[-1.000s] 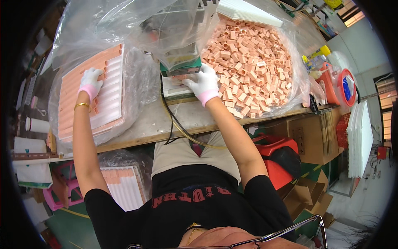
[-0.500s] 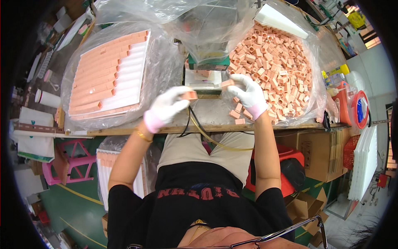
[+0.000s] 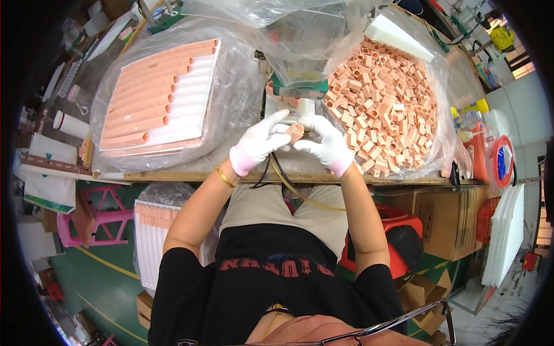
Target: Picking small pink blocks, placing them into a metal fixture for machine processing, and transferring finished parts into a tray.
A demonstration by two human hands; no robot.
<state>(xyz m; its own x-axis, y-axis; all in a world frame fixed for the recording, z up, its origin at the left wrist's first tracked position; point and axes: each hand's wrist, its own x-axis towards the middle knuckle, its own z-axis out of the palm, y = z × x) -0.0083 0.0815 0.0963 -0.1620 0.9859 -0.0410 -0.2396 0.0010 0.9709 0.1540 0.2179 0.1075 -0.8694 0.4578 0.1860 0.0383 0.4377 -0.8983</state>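
My gloved left hand (image 3: 258, 145) and gloved right hand (image 3: 328, 142) meet just in front of the small press-like machine. Between their fingertips is a small peach-coloured hollow block (image 3: 295, 132), tilted, with fingers of both hands closed around it. My fingers partly cover it, so a second block there cannot be ruled out. Behind my hands, the machine's green head (image 3: 300, 90) hangs under clear plastic sheeting. Below that head, another peach piece (image 3: 292, 102) sits on the pale machine bed (image 3: 307, 108), partly hidden.
Rows of peach blocks (image 3: 138, 109) lie on a white ridged tray (image 3: 193, 95) at left. At right is a large heap of loose blocks (image 3: 384, 109) on plastic. A cable and yellowish hose (image 3: 288, 183) hang over the table's front edge (image 3: 173, 176). A red stool (image 3: 384, 230) stands below.
My hands were apart, each with a peach block. They have come together before the machine, and only one block shows between them now. The view has shifted slightly.
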